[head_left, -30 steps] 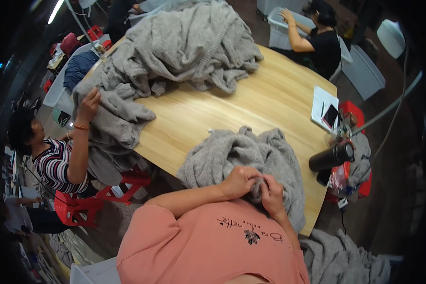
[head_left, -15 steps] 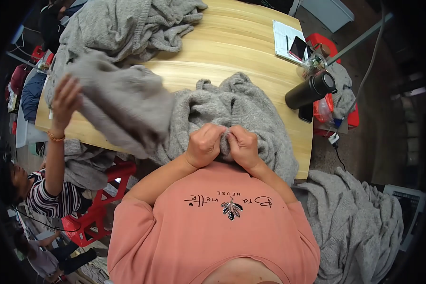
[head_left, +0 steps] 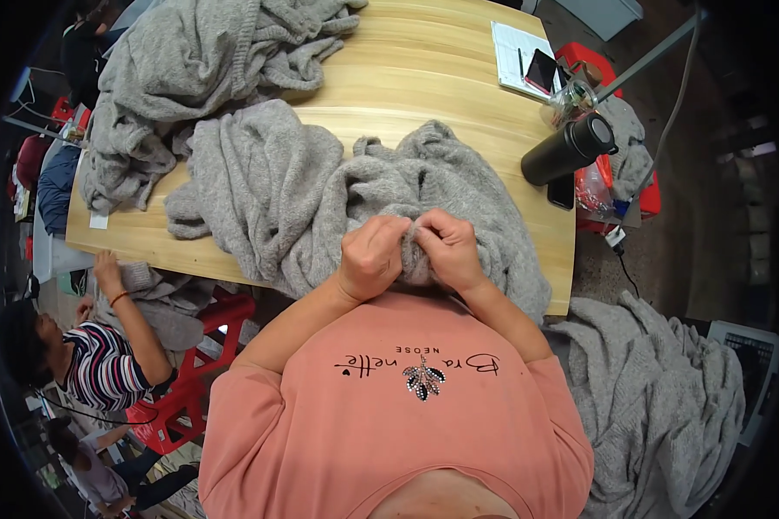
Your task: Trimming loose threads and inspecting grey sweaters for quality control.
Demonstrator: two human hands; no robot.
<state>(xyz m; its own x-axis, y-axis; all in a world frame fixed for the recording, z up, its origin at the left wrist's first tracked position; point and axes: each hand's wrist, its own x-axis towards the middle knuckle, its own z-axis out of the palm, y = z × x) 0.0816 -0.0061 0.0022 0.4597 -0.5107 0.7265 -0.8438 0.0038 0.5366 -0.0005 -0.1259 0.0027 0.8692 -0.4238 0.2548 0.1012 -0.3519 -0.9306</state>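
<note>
left hand (head_left: 370,257) and right hand (head_left: 447,250) both closed, pinching a bunched fold of grey knit sweater (head_left: 424,186) between fingers, knuckles nearly touching, just above the chest of a salmon-pink shirt (head_left: 389,415) with dark print and a small glittery leaf patch at centre. sweater heaped at near edge of wooden counter (head_left: 424,78), draped over the edge toward the body. second grey knit garment (head_left: 251,186) spread just left of it, touching. bigger grey knit pile (head_left: 190,69) at far left of counter, overlapping that garment. small white rectangular tag (head_left: 99,221) on counter's left near corner, beside the pile's hanging edge. black cylindrical flask (head_left: 569,149) lying tilted at right edge of counter, near the sweater, not touching. white paper sheets (head_left: 511,48) at far right corner with a dark phone (head_left: 542,71) on top, pen beside. clear jar (head_left: 564,102) between papers and flask. more grey knitwear (head_left: 658,389) heaped on floor at right. red plastic stool (head_left: 199,363) below counter at left. another person in striped top (head_left: 104,368) at lower left, hand (head_left: 106,265) on grey knit below the counter edge.
</note>
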